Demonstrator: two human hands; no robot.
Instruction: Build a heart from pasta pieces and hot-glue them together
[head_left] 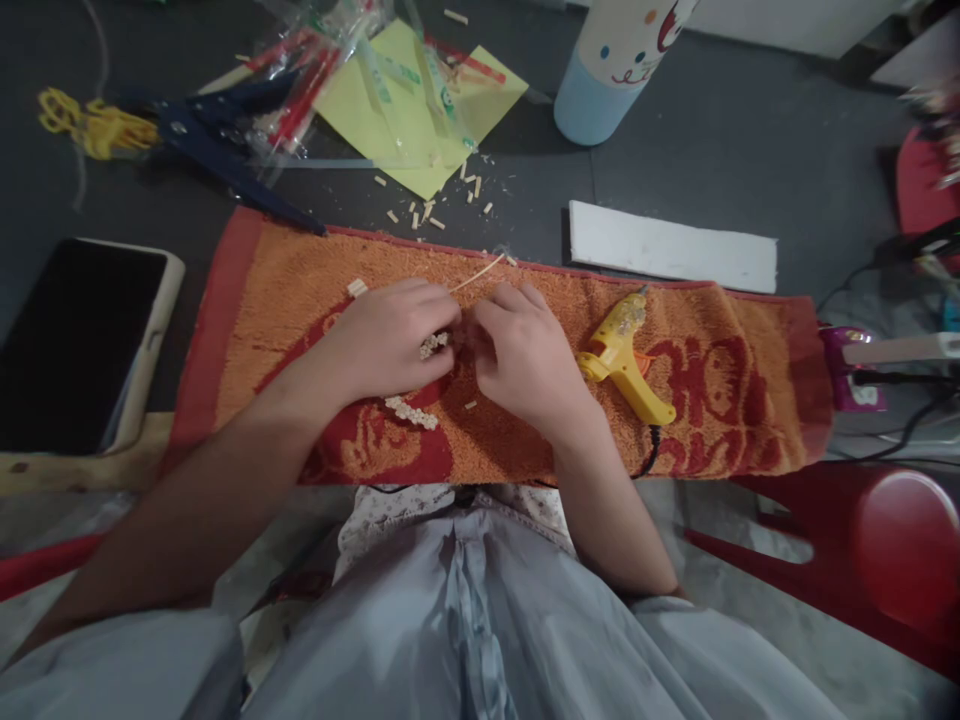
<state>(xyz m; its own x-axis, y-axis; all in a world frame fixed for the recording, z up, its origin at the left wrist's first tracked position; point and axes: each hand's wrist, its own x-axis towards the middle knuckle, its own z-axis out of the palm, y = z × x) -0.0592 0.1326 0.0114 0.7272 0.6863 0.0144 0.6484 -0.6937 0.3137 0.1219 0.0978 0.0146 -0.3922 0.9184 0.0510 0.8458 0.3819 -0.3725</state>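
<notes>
Over an orange and red towel [517,440], both hands meet near the middle. My left hand [397,335] is closed around a small cluster of pale wooden stick pieces [433,346], which shows between thumb and fingers. Close beside it, my right hand [523,350] has its fingers curled together; whatever is between them is hidden. A thin pale stick [480,272] lies just beyond the fingertips. Another knobbly strip of pale pieces [411,412] rests on the towel below my left hand, and a small pale block [357,288] sits above its wrist. Right of my right hand lies a yellow glue gun [624,355].
Cut stick bits [429,212] are scattered beyond the towel, near yellow-green paper [487,85] and plastic wrappers. Dark blue-handled cutters [217,150] touch the towel's edge. A phone [75,340] lies left, a white strip [671,245] and a bottle [600,90] beyond.
</notes>
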